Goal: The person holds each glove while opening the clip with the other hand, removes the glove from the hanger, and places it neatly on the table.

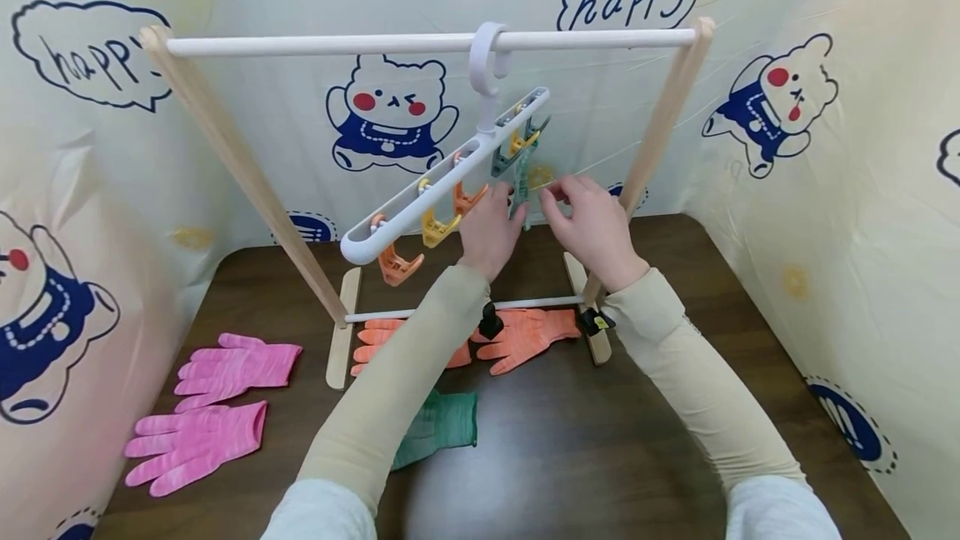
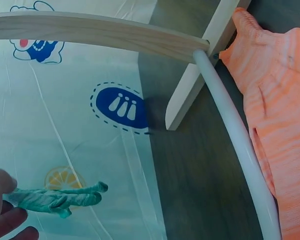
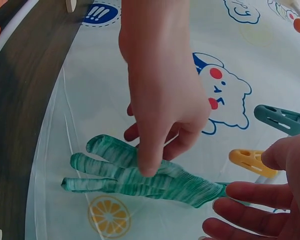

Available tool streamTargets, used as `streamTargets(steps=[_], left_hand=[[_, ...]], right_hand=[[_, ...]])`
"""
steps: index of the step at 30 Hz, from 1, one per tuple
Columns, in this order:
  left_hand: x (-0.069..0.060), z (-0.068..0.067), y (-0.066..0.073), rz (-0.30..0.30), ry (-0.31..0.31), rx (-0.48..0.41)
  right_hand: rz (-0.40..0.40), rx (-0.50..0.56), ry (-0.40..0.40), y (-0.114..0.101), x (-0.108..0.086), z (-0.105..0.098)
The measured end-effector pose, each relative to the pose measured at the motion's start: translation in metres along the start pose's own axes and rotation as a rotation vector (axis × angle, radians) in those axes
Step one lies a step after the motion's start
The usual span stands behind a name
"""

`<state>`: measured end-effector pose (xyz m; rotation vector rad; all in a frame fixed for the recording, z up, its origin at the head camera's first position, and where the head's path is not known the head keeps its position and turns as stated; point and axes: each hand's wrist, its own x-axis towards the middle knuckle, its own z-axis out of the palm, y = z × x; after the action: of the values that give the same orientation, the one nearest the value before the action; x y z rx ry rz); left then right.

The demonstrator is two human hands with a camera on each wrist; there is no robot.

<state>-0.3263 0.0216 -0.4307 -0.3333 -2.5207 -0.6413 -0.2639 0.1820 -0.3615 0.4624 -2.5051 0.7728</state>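
Note:
A green glove (image 1: 523,177) hangs below the far end of a white clip hanger (image 1: 420,190). My left hand (image 1: 489,232) pinches this glove; in the right wrist view the left thumb (image 3: 149,160) lies on its palm part. The right hand (image 1: 592,227) is beside the cuff, thumb and fingers apart; in the right wrist view its fingertips (image 3: 235,190) are by the cuff edge. Whether they touch it I cannot tell. Near the cuff are a teal clip (image 3: 280,119) and a yellow clip (image 3: 250,161). In the left wrist view the glove's fingers (image 2: 85,196) stick out past my left hand (image 2: 10,210).
The hanger hooks over the white top bar (image 1: 315,45) of a wooden stand (image 1: 240,165). Orange clips (image 1: 397,265) hang along its near half. On the table (image 1: 600,457) lie pink gloves (image 1: 202,444), orange gloves (image 1: 525,336) and another green glove (image 1: 446,427), partly behind my left forearm.

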Motion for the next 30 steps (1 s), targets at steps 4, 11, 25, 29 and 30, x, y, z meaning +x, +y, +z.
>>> streamTargets(steps=[4, 11, 25, 29, 30], left_hand=[[-0.001, 0.000, -0.001, -0.007, 0.021, 0.014], [-0.003, -0.004, 0.003, 0.029, 0.014, -0.002], [-0.011, -0.007, 0.004, 0.062, -0.028, -0.006], [-0.014, -0.007, 0.005, 0.086, -0.016, -0.011], [-0.015, -0.007, 0.005, 0.092, -0.018, -0.017]], right_hand=[[-0.006, -0.007, -0.002, -0.005, 0.001, 0.000], [0.009, -0.093, 0.070, -0.007, 0.005, -0.004], [0.257, -0.242, 0.031, -0.015, 0.043, 0.002], [0.292, -0.274, -0.012, -0.015, 0.056, 0.005], [0.297, -0.282, -0.016, -0.015, 0.058, 0.006]])
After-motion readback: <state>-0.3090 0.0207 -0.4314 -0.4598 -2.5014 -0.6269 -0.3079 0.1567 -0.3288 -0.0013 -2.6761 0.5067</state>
